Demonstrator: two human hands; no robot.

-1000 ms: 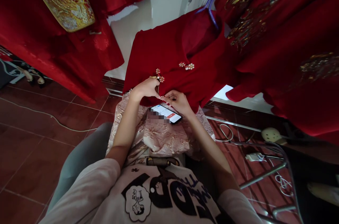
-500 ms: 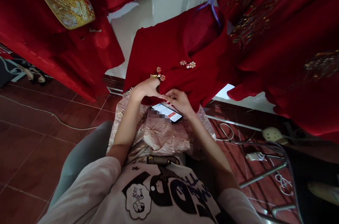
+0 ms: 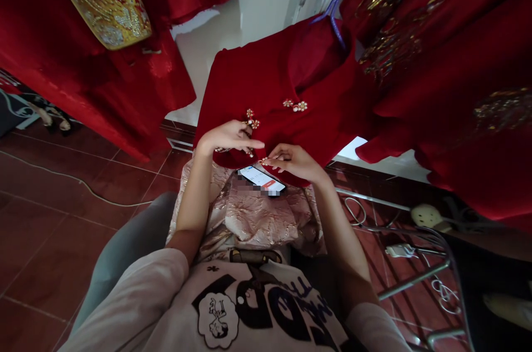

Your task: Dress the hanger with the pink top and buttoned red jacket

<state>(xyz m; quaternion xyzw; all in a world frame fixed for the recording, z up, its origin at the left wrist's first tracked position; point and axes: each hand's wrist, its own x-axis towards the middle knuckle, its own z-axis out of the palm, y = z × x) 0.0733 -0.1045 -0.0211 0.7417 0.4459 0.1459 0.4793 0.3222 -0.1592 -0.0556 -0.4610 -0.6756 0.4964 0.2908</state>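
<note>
A red garment (image 3: 245, 80) on a purple hanger (image 3: 334, 8) spreads over my lap, with beaded flower ornaments (image 3: 295, 105) along its front opening. My left hand (image 3: 228, 137) hovers at the garment's lower front, index finger stretched out toward the right. More pearl beads show beside its fingers. In a pinch at the garment's edge, my right hand (image 3: 293, 162) has a small beaded flower ornament (image 3: 263, 162) between its fingertips. Whether either hand has a needle or thread I cannot make out. Just below lies a phone (image 3: 261, 181), its screen lit, on pink brocade cloth (image 3: 261, 219).
Red garments with gold embroidery hang at the left (image 3: 120, 14) and right (image 3: 449, 64). A metal-framed chair (image 3: 415, 280) stands at right. Cables and a white adapter (image 3: 401, 250) lie on the red tiled floor (image 3: 54, 252).
My hands have drawn apart: the left has lifted off the ornament with its index finger extended, and the right has shifted right and nearer me. The garment's edge has moved toward the phone.
</note>
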